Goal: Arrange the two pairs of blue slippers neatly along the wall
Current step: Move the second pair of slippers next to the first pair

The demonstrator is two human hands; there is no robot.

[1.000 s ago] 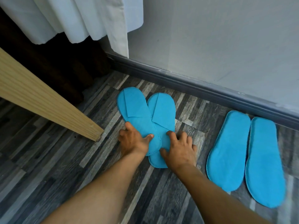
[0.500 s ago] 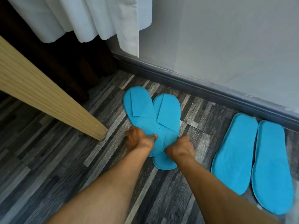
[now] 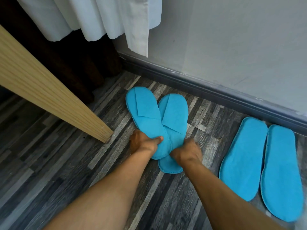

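Two flat blue slippers lie crossed on the wood-pattern floor, toes toward the wall. The left slipper (image 3: 146, 117) overlaps the heel half of the right slipper (image 3: 174, 113). My left hand (image 3: 142, 143) grips the left slipper's heel, thumb on top. My right hand (image 3: 186, 151) is closed on the right slipper's heel side; its fingers are hidden under the knuckles. A second pair lies side by side with soles up further right: one slipper (image 3: 242, 156) and another (image 3: 280, 171), toes near the skirting.
A dark grey skirting board (image 3: 216, 92) runs along the pale wall. A light wooden beam (image 3: 49, 90) slants in from the left, ending close to my left hand. White curtain cloth (image 3: 103, 19) hangs above a dark corner.
My hands went from lying flat on the crossed slippers' heels to gripping them. The view has shifted slightly; the slippers remain crossed in about the same place.
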